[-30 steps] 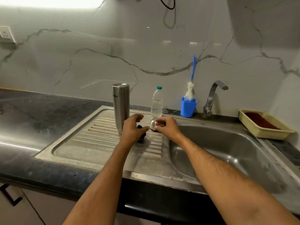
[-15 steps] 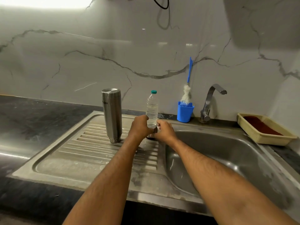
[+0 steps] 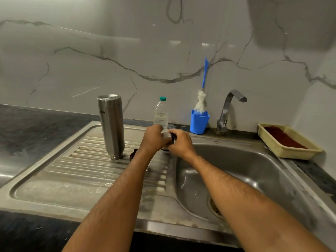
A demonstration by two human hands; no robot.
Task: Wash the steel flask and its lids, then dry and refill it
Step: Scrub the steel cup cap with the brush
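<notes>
The steel flask [image 3: 111, 126] stands upside down on the ribbed drainboard [image 3: 78, 171], left of my hands. My left hand [image 3: 154, 140] and right hand [image 3: 181, 144] meet above the drainboard's right end and together grip a small steel lid [image 3: 170, 136], mostly hidden by my fingers. A dark lid [image 3: 133, 154] lies on the drainboard beside my left wrist, partly covered by the forearm.
A clear plastic water bottle [image 3: 161, 115] with a green cap stands just behind my hands. A blue cup [image 3: 199, 123] holding a bottle brush, the tap [image 3: 227, 110] and a yellow tray [image 3: 283, 142] line the back. The sink basin [image 3: 245, 175] lies to the right.
My left hand has left the dark lid on the drainboard and joined my right hand on the steel lid, which is now lifted a little.
</notes>
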